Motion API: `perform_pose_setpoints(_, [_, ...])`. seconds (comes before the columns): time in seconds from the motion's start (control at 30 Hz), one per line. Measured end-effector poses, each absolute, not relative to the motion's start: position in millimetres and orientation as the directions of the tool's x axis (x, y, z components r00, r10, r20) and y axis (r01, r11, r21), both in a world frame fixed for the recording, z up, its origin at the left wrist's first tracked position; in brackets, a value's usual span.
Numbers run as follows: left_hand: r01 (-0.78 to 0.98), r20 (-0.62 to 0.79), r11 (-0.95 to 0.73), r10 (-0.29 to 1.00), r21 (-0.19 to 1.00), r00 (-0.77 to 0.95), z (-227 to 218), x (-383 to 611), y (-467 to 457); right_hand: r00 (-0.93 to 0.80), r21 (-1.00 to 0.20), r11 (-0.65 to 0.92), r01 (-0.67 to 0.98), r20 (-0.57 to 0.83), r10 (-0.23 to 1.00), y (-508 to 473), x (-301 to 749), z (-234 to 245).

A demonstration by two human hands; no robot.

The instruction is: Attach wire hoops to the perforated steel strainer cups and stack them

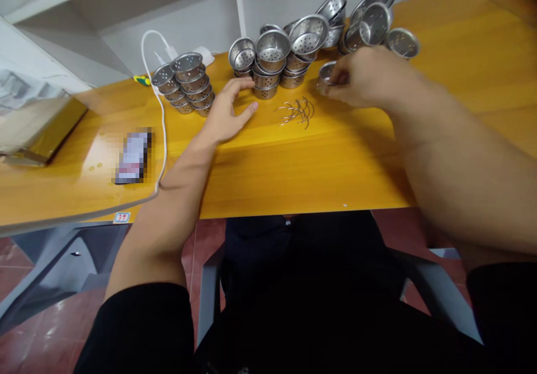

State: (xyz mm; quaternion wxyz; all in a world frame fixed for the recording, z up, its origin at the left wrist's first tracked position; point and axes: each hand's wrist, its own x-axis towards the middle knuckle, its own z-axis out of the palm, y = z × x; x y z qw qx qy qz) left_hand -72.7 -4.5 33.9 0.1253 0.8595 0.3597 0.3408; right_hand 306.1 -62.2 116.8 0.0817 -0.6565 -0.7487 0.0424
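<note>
My right hand (364,77) pinches the rim of a small perforated metal cup (325,73) low over the table. Its fingers partly cover the cup. With thumb and fingers apart, my left hand (229,111) hovers empty by the middle cup stack (265,80); I cannot tell whether a fingertip touches it. Between my hands lies a small heap of curved thin metal wires (298,112). Left of my left hand rise two stacks of perforated cups (195,83).
Toward the back right, more perforated cups (369,27) lie tilted and piled against the wall. A white cable (163,133) crosses the wooden table (293,178) on the left, beside a blurred phone (133,157). A cardboard box (46,127) stands far left.
</note>
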Motion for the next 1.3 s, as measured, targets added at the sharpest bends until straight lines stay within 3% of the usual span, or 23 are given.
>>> perform_pose_setpoints(0.17, [0.486, 0.495, -0.714, 0.700, 0.504, 0.514, 41, -61, -18, -0.272, -0.215, 0.322, 0.922, 0.231, 0.934, -89, 297, 142])
perform_pose_setpoints(0.33, [0.376, 0.443, -0.727, 0.663, 0.575, 0.603, 45, -42, -34, -0.534, -0.407, 0.555, 0.725, 0.177, 0.827, -96, 274, 131])
perform_pose_setpoints(0.47, [0.423, 0.420, -0.715, 0.681, 0.556, 0.600, 47, -29, -43, -0.627, -0.513, 0.587, 0.626, 0.116, 0.770, -96, 259, 113])
perform_pose_setpoints(0.77, [0.513, 0.455, -0.708, 0.706, 0.485, 0.543, 41, -41, -29, -0.576, -0.593, 0.619, 0.516, 0.295, 0.762, -92, 257, 104])
perform_pose_setpoints(1.3, [0.494, 0.452, -0.739, 0.673, 0.458, 0.586, 37, -39, -30, -0.517, -0.538, 0.606, 0.586, 0.327, 0.791, -81, 252, 93])
